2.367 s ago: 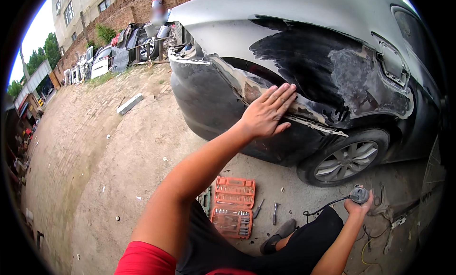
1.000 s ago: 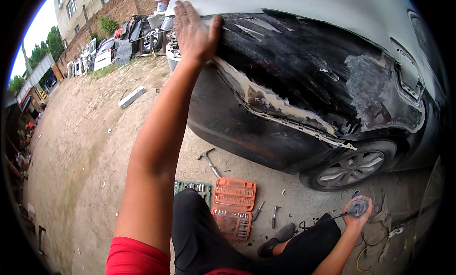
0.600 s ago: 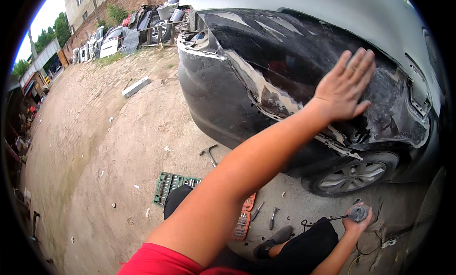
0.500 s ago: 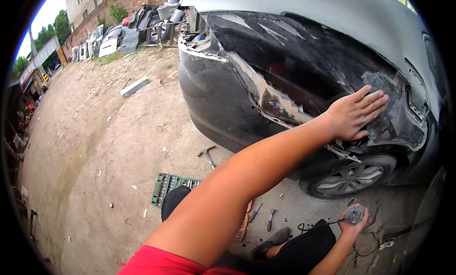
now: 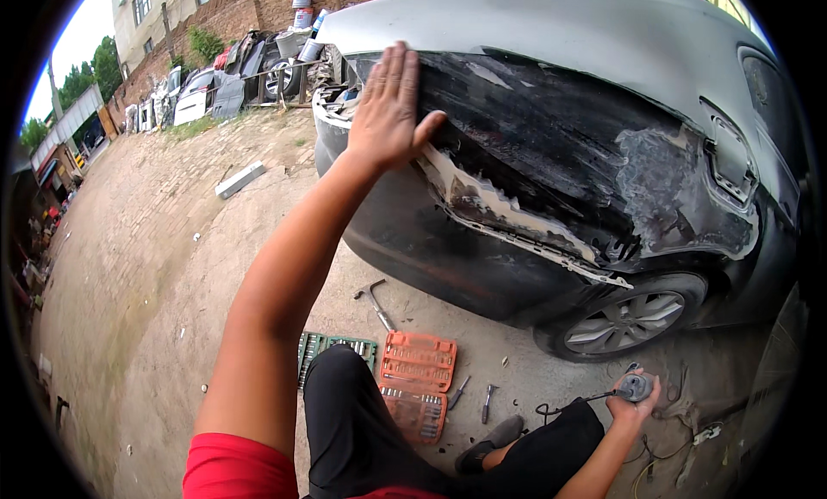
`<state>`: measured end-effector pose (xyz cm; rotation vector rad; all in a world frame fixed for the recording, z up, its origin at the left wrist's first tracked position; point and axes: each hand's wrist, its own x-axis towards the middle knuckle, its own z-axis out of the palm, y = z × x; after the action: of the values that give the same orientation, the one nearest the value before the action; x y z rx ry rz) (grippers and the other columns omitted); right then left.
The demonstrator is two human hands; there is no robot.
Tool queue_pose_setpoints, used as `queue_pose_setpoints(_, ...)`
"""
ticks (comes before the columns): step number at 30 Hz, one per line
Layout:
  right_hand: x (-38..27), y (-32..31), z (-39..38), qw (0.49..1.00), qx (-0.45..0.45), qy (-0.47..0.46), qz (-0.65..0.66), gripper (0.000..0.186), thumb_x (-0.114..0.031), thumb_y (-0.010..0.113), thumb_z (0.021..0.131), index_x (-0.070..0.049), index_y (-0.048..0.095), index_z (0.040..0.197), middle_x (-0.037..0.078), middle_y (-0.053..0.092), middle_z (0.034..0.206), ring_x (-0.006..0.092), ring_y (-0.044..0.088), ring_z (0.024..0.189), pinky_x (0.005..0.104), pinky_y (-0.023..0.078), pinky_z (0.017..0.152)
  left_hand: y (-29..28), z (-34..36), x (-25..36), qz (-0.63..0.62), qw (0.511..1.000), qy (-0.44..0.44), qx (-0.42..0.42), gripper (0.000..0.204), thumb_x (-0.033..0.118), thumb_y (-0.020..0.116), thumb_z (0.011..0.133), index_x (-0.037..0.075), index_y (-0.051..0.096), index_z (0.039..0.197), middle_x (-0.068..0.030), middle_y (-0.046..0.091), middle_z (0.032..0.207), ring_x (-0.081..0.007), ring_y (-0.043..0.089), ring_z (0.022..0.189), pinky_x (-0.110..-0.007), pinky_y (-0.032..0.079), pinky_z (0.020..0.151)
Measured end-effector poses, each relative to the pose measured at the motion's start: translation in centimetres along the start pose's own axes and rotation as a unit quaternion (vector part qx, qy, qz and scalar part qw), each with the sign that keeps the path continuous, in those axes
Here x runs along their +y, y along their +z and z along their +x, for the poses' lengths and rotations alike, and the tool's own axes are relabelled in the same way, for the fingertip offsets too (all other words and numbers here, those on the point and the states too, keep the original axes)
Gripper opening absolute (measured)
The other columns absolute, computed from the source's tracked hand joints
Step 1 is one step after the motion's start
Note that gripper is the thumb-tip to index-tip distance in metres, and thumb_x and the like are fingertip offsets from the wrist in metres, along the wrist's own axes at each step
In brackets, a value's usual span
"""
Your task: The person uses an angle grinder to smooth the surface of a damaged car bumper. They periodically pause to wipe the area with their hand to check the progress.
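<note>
My left hand (image 5: 385,107) lies flat, fingers together and thumb out, over the rear end of the stripped dark side panel (image 5: 525,128) of a silver-grey car (image 5: 482,16). Its fingers point up toward the panel's top corner, and whether the whole palm touches cannot be told. Ragged, pale filler edges (image 5: 508,210) run below the hand along the panel, and a grey sanded patch (image 5: 659,184) lies above the wheel. Low on the right, my right hand (image 5: 644,402) is wrapped round a grey, round-headed sander (image 5: 635,387) with a black cord, held near my knee.
On the ground lie a hammer (image 5: 375,302), an orange socket case (image 5: 418,361), a green socket case (image 5: 351,348), a ratchet (image 5: 488,402) and a screwdriver (image 5: 459,392). The car's wheel (image 5: 624,322) stands close to my right hand. Cables (image 5: 659,456) trail behind it.
My left hand has swept left along the panel, from the grey patch above the wheel to the rear corner. My right hand keeps the sander in nearly the same place.
</note>
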<state>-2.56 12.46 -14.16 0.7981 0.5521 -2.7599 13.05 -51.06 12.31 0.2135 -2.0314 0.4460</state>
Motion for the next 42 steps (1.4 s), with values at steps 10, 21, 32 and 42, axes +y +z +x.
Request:
queue_pose_setpoints(10,0.0,-0.1,1.6,0.998,0.031,-0.049,0.01,0.032,-0.054,0.073,0.098,-0.023,0.07,0.105,-0.001,0.078,0.105,0.0165,0.076,0.097,0.0334,0.057,0.094,2.8,3.7,17.7,-0.074,0.984,-0.154,0.046,0.111,0.059,0.059,0.106,-0.018,0.009,0.169,-0.0426,0.002,0.178,-0.056,0.0,0.168,-0.06,0.0,0.137)
queue_pose_setpoints(21,0.9,-0.7,2.2,1.0,0.002,0.017,-0.021,0.031,-0.055,0.073,0.097,-0.025,0.07,0.105,-0.007,0.079,0.104,0.0115,0.075,0.098,0.0325,0.054,0.081,2.3,4.9,19.3,-0.101,0.982,0.159,0.012,0.102,0.067,0.052,0.104,-0.01,0.033,0.169,-0.0298,0.023,0.181,-0.041,0.017,0.171,-0.052,0.011,0.139)
queue_pose_setpoints(32,2.1,0.6,0.8,1.0,0.026,0.003,0.01,0.026,-0.044,0.076,0.096,-0.021,0.068,0.104,0.001,0.076,0.106,0.019,0.076,0.098,0.0374,0.063,0.092,-3.5,-2.9,-13.0,0.058,0.876,-0.458,0.136,0.107,0.072,0.028,0.111,-0.015,0.007,0.172,-0.0362,0.0,0.181,-0.0422,-0.006,0.172,-0.05,-0.005,0.138)
queue_pose_setpoints(42,9.9,5.3,-7.9,0.925,-0.235,-0.264,-0.141,0.038,-0.03,0.073,0.103,-0.007,0.06,0.131,0.007,0.068,0.109,0.022,0.067,0.096,0.0389,0.057,0.09,-11.2,-19.8,20.7,-0.594,0.761,-0.204,-0.164,0.045,0.023,0.076,0.101,-0.003,0.069,0.136,-0.02,0.072,0.13,-0.0329,0.069,0.129,-0.043,0.05,0.114)
